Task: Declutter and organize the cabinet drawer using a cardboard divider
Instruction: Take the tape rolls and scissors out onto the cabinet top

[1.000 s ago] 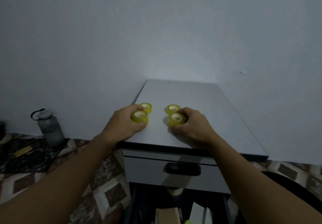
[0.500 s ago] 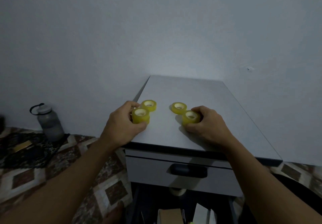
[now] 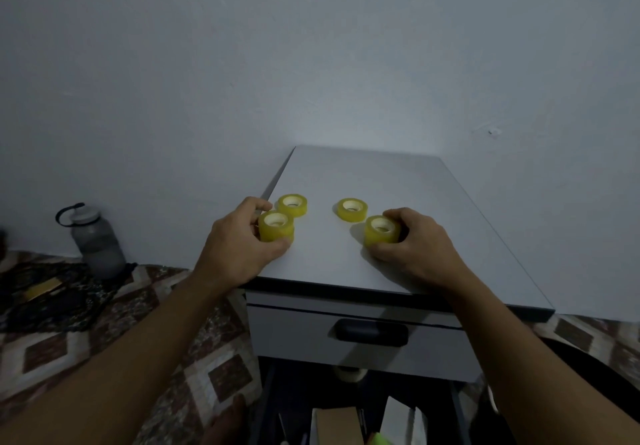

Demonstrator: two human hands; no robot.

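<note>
Several yellow tape rolls lie flat on the grey cabinet top (image 3: 374, 181). My left hand (image 3: 239, 243) grips the near left roll (image 3: 276, 225) between thumb and fingers. Just behind it sits a free roll (image 3: 293, 204). My right hand (image 3: 412, 247) grips the near right roll (image 3: 382, 230), with another free roll (image 3: 352, 209) behind it to the left. Below the closed upper drawer (image 3: 360, 340) a lower drawer (image 3: 346, 413) stands open, dark, with a pale tape roll, cardboard pieces and papers partly visible.
The cabinet stands against a pale wall. A grey water bottle (image 3: 97, 240) stands on the patterned floor at the left, beside a dark cloth (image 3: 52, 299). A dark rounded object shows at the lower right edge.
The two near rolls have slid apart: my right hand moved its roll rightward, away from the rear roll. The left hand stays on its roll. The view shifted slightly.
</note>
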